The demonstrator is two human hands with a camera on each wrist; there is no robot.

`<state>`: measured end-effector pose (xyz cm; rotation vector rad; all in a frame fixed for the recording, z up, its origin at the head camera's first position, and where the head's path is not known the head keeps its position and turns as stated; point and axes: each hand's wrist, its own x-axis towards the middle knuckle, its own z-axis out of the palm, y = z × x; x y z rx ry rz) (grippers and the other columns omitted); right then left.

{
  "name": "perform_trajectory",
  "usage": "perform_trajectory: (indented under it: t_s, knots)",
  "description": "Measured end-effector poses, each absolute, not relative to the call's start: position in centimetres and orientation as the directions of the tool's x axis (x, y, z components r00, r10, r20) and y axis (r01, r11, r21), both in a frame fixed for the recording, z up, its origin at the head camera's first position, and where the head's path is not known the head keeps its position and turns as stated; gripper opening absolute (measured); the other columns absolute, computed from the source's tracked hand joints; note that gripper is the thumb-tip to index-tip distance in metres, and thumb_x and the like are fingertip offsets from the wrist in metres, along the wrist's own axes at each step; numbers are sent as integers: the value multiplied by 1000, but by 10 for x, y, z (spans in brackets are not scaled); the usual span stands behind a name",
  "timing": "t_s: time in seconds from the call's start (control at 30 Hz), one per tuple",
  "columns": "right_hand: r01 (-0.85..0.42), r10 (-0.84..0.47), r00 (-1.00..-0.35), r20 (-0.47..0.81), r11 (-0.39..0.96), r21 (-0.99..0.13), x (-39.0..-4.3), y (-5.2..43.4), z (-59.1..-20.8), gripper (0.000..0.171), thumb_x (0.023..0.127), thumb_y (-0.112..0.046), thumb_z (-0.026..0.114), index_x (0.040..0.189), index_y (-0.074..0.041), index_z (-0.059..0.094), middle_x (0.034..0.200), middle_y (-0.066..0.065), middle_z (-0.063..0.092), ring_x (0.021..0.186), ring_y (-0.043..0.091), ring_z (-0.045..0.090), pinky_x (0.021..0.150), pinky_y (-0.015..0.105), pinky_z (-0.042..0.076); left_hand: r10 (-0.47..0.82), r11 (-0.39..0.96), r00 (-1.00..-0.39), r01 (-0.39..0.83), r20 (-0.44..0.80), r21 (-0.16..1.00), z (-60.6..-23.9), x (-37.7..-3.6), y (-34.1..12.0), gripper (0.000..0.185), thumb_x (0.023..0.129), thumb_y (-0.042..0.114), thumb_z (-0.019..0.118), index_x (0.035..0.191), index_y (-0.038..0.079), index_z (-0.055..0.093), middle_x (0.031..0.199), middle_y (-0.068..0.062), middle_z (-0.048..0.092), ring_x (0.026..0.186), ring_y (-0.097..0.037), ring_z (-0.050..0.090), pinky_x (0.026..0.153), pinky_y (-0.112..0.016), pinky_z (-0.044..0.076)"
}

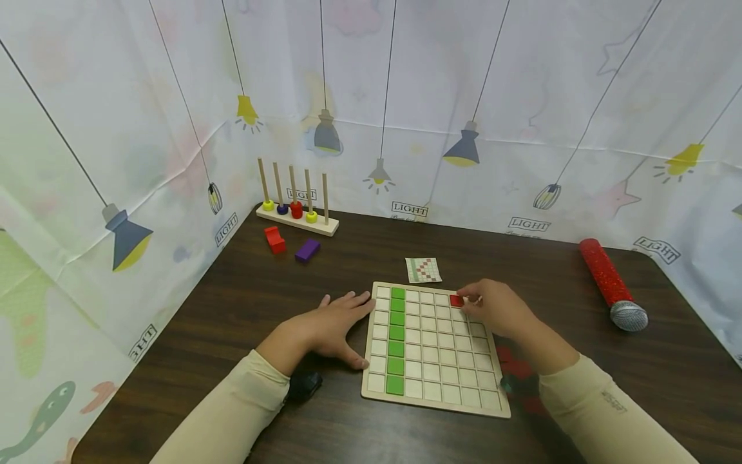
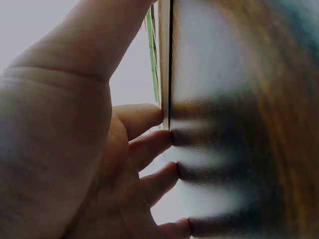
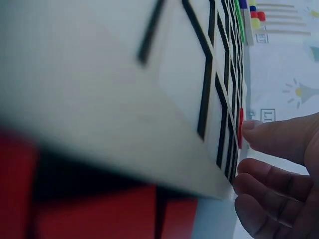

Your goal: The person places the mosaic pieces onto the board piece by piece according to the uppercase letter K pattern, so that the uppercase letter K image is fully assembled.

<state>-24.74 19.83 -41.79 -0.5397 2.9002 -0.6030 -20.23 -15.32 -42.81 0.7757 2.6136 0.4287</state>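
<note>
well beyond the board's left back corner, a red block (image 1: 277,243) lies on the dark table (image 1: 197,328); behind it a wooden peg stand (image 1: 297,223) carries yellow, dark blue, red and yellow beads on four of its five pegs. a purple block (image 1: 307,250) lies a little to the right of the red one, nearer the board. at the board's left edge is the person's left hand (image 1: 330,328), spread wide, holding nothing, with thumb and forefinger touching the rim. the pale wooden board (image 1: 436,403) lies flat, divided into square cells; green tiles (image 1: 397,332) fill its second column from the left, with pale cells around them. just behind the board's back edge lies a small printed card (image 1: 423,270). in the board's back row, near the right corner, is a red tile (image 1: 456,301), and the right hand (image 1: 498,309) pinches it with thumb and fingers drawn in. beside the board's right edge, under that forearm, are loose red tiles (image 1: 518,369). well right of the board lies a red microphone (image 1: 608,278), silver head toward the person.
</note>
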Motion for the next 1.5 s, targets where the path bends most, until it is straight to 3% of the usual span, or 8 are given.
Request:
perform_trajectory:
  t_s: [0.2, 0.4, 0.7, 0.9, 1.17, 1.33, 1.5]
  knots:
    - [-326, -368, -928, -47, 869, -373, -231, 214, -411, 39, 92, -16, 76, 129, -3, 70, 99, 5, 67, 85, 21, 59, 73, 43, 51, 570, 800, -775, 450, -272, 396, -426, -202, -153, 114, 80, 57, 83, 165, 20, 18, 170, 1, 10, 155, -24, 5, 119, -60, 4]
    - [-305, -368, -924, -103, 874, -379, -211, 233, -405, 46, 89, -19, 81, 130, -4, 69, 109, 8, 70, 95, 24, 64, 81, 50, 54, 569, 799, -778, 449, -265, 399, -428, -202, -156, 114, 79, 57, 83, 165, 20, 19, 170, -1, 11, 155, -25, 6, 119, -61, 4]
    - [-239, -332, -918, -218, 899, -366, -193, 251, -402, 49, 84, -27, 85, 127, -7, 72, 108, 4, 68, 92, 22, 62, 78, 48, 54, 568, 798, -780, 444, -264, 408, -426, -200, -157, 114, 79, 56, 84, 165, 20, 19, 170, -1, 10, 155, -26, 6, 118, -62, 4]
    - [-260, -361, -911, -200, 878, -402, -184, 254, -406, 38, 84, -22, 84, 118, -7, 76, 103, 0, 67, 94, 21, 62, 81, 49, 53, 569, 798, -780, 445, -262, 407, -425, -199, -157, 113, 80, 55, 84, 165, 19, 19, 170, -2, 11, 155, -27, 7, 118, -62, 5]
    - [-272, -368, -912, -182, 874, -403, -179, 255, -409, 23, 85, -17, 84, 106, -16, 75, 98, -4, 64, 89, 18, 60, 79, 45, 53, 574, 794, -778, 452, -256, 407, -426, -200, -156, 113, 80, 55, 84, 165, 20, 19, 170, -1, 11, 155, -26, 7, 118, -62, 5]
    - [-267, -356, -920, -162, 874, -405, -176, 257, -412, 23, 84, -16, 84, 98, -22, 66, 91, -4, 61, 81, 19, 55, 69, 39, 47, 577, 792, -775, 455, -258, 406, -427, -201, -154, 113, 80, 56, 83, 165, 20, 19, 170, -1, 11, 155, -26, 6, 118, -62, 4]
    - [-286, -369, -921, -127, 860, -423, -179, 263, -415, 22, 85, -15, 82, 95, -23, 64, 87, -6, 61, 82, 19, 55, 70, 38, 46, 579, 791, -772, 456, -261, 407, -426, -201, -152, 113, 80, 56, 83, 165, 19, 19, 170, -1, 11, 155, -26, 6, 118, -62, 4]
